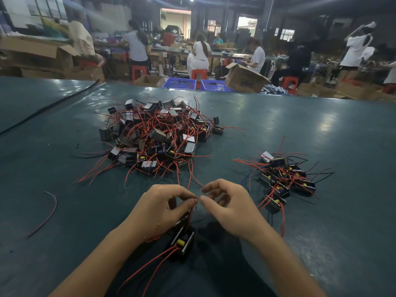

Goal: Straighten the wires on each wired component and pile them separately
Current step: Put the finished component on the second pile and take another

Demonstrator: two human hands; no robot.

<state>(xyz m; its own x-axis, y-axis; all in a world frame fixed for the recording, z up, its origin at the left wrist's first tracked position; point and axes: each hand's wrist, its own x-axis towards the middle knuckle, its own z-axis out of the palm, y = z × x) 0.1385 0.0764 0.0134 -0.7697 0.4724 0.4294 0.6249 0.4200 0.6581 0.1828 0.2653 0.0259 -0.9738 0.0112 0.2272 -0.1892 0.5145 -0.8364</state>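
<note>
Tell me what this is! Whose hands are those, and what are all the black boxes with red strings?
The picture comes from a camera on a person's head, so you see their own hands. The strings are wires. On the green table lie a big tangled pile of little boxes and, to the right, a smaller pile. The left hand pinches a red wire that comes from one box just below it. The right hand has its fingertips at that wire; whether it grips yet is hard to tell. A loose wire lies at the left. Other people work behind.
</note>
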